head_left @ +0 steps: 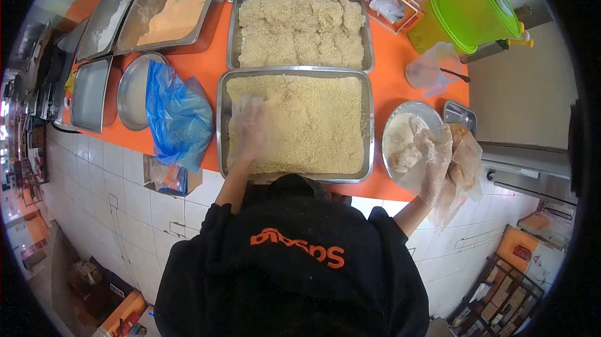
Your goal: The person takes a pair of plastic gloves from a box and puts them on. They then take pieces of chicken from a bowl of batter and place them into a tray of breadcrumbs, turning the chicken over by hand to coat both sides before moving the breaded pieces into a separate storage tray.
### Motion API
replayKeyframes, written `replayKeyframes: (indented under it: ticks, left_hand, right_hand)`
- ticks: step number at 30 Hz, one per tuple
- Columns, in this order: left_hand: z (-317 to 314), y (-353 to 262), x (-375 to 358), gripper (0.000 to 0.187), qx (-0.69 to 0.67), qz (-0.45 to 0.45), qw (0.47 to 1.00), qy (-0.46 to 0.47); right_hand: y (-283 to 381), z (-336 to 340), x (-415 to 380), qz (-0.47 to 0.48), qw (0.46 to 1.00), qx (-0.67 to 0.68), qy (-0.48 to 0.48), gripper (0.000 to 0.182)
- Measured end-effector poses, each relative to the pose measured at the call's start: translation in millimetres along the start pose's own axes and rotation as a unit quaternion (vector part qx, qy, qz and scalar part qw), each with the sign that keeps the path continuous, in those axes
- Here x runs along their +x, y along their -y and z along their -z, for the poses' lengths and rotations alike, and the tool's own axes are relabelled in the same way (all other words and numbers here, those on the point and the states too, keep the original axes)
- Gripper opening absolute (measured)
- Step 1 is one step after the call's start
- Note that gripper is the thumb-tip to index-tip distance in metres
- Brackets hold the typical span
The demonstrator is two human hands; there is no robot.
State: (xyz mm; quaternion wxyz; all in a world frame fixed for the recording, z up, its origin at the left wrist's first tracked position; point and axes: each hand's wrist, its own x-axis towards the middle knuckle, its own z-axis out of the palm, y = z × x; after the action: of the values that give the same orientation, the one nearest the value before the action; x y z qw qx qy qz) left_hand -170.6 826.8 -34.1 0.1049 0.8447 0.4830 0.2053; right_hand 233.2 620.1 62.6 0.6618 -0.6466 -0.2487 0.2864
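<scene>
My left hand (251, 129), in a clear glove and smeared by motion, is over the left side of a metal tray (368, 124) of pale breadcrumbs (313, 124). My gloved right hand (435, 158) is at a round metal bowl (393, 112) of white batter, its fingers closed around a batter-coated piece of food (407, 157). Beside that hand, a clear plastic bag (463, 171) with brownish pieces in it overlaps the table's edge. Behind the crumb tray, a second metal tray (370, 36) holds rows of breaded pieces (300, 30).
A blue plastic bag (178, 112) lies left of the crumb tray, near a round metal bowl (128, 99). A deep pan of orange powder (178, 11) stands at the back left. At the right are a clear jug (432, 68), a small metal tray (460, 115) and green-lidded tubs (479, 8).
</scene>
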Motion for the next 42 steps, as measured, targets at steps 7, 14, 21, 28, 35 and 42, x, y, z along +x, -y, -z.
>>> replayKeyframes:
  ticks: [7, 14, 21, 28, 35, 42]
  left_hand:
    - [61.4, -54.7, 34.0, 0.044, -0.177, -0.065, 0.982, 0.012]
    - [22.6, -20.6, 30.6, 0.047, -0.165, -0.057, 0.983, -0.052]
    - [3.0, -34.4, -4.9, 0.048, -0.023, 0.118, 0.992, 0.035]
    - [17.0, -54.9, 13.4, 0.049, -0.530, 0.261, 0.802, 0.086]
    - [88.1, -77.4, 44.2, 0.044, -0.329, 0.120, 0.929, 0.117]
    - [81.3, -34.0, -18.8, 0.041, -0.094, 0.104, 0.963, 0.228]
  right_hand:
    - [24.1, -30.8, 0.6, 0.024, 0.980, -0.198, -0.022, 0.063]
    - [13.5, -17.3, 1.1, 0.037, 0.978, -0.202, -0.023, 0.062]
    - [11.0, -8.4, -1.7, 0.021, 0.978, -0.207, -0.027, 0.062]
    - [9.3, -16.5, 6.3, 0.052, 0.979, -0.198, -0.011, 0.063]
    - [11.6, -15.1, 2.1, 0.045, 0.973, -0.225, -0.015, 0.063]
    - [10.9, -8.3, -4.6, 0.044, 0.961, -0.271, -0.026, 0.060]
